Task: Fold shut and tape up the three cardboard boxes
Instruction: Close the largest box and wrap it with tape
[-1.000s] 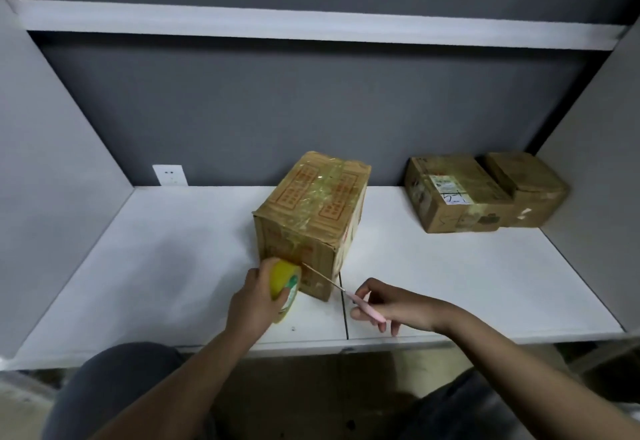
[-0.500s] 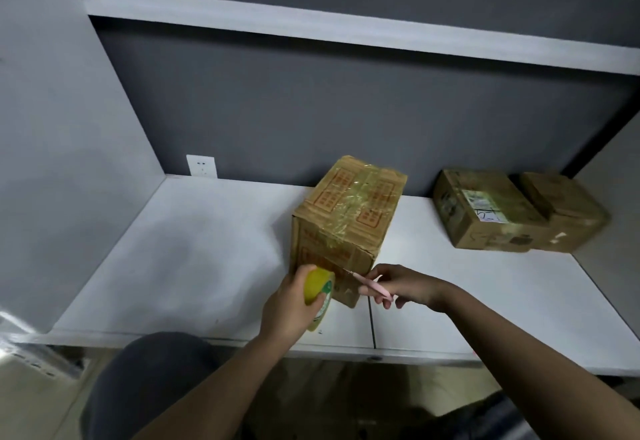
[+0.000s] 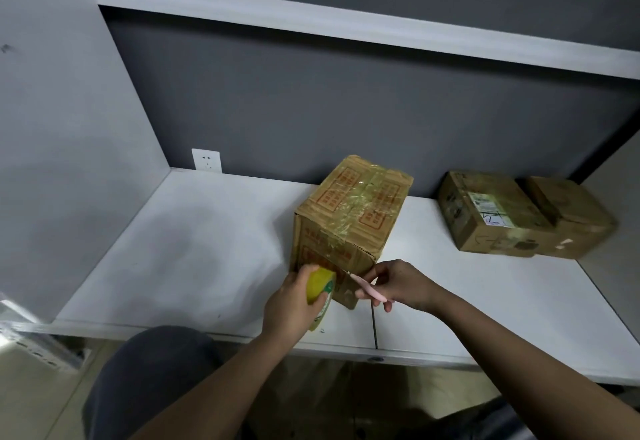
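A tall cardboard box [image 3: 349, 217] with red print stands on the white table [image 3: 194, 249], its top flaps folded down under clear tape that runs down its near face. My left hand [image 3: 289, 304] grips a yellow tape roll [image 3: 320, 289] against the box's lower near face. My right hand [image 3: 398, 285] holds a pink-handled cutter [image 3: 369, 289] whose blade points at the tape strip between roll and box. Two smaller closed boxes sit at the back right: one with a white label [image 3: 485, 217], one plain [image 3: 571, 221].
A white wall socket [image 3: 206, 160] is on the dark back wall. A grey side panel [image 3: 69, 127] bounds the table on the left and a shelf [image 3: 346, 23] hangs overhead. My knee shows below the table's front edge.
My right hand has moved the cutter in from the right up to the tape beside the roll. The camera has swung left, shifting everything rightward in view.
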`<state>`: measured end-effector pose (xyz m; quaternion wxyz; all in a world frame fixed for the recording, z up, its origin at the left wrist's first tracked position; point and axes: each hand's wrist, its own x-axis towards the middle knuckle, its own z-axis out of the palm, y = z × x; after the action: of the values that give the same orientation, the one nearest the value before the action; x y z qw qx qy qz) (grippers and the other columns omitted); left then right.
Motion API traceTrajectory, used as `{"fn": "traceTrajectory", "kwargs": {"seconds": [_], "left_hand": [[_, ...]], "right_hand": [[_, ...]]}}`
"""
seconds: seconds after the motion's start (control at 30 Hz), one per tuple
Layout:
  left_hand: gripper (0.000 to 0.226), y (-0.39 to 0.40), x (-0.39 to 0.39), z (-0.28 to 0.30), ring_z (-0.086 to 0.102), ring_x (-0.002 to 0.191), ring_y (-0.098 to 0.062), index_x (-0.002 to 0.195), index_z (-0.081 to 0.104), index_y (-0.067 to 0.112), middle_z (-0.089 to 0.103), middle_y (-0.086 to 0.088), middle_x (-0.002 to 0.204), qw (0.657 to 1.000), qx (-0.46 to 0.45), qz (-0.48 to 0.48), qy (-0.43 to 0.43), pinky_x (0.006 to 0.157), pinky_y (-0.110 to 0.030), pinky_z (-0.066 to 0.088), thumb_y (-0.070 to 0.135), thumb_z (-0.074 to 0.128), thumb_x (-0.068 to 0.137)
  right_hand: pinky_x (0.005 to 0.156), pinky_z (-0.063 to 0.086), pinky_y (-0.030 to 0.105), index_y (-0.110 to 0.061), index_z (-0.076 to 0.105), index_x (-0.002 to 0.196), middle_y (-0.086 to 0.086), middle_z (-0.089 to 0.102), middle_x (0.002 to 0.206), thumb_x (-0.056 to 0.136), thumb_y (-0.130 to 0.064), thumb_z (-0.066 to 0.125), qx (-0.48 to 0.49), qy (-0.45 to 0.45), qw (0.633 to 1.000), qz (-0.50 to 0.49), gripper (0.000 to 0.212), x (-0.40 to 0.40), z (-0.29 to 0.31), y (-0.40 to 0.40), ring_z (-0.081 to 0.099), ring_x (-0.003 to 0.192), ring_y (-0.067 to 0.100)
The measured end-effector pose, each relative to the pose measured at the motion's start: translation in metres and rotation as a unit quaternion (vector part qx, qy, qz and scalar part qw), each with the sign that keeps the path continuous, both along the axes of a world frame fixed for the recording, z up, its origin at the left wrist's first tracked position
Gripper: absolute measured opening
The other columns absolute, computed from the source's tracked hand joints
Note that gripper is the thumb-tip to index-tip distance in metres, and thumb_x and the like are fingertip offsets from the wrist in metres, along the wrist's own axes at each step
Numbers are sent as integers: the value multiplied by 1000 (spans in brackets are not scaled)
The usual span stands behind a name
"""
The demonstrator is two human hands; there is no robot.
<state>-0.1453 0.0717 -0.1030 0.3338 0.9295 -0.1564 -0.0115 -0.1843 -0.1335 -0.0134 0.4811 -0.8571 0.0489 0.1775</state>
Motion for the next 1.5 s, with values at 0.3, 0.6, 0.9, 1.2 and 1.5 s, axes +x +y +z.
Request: {"fn": "traceTrajectory", "kwargs": {"seconds": [0.3,0.6,0.9,1.2,1.5], "left_hand": [[52,4,-1,2,61,100,-18,133,33,38,57,5,119,1000,0,11,-10,76,-33,56,53,55,87],[54,12,-8,-3,61,96,-16,131,32,37,57,6,113,1000,5,4,-6,72,-27,54,53,57,86],[50,35,-16,-1,52,105,-18,115,41,36,48,4,114,946,-278,95,141,79,-28,51,8,68,83],[43,30,-24,40,56,96,2,97,53,53,57,23,104,959,-222,-99,148,81,-25,50,13,52,81],[39,-101,-41,48,52,112,-7,114,60,29,56,11,120,925,-77,-353,117,87,-11,39,8,64,82]], "right_hand": [[47,42,17,-12,72,80,-8,62,49,74,-14,81,14,-33,999,-10,11,1,-4,-3,49,38,6],[49,45,18,-17,72,79,-1,64,52,75,-18,81,7,-37,999,0,10,7,-9,-10,51,38,8],[54,48,18,-6,66,95,8,74,76,83,-12,72,-120,26,990,74,15,-13,-38,-20,66,56,22],[54,45,14,-17,73,102,-1,73,77,84,-3,69,-22,13,999,-25,23,-70,-53,-74,64,61,4],[51,39,13,-30,63,68,-15,57,47,92,-30,62,-221,-71,941,-245,23,-98,-69,-130,52,46,1]]}}
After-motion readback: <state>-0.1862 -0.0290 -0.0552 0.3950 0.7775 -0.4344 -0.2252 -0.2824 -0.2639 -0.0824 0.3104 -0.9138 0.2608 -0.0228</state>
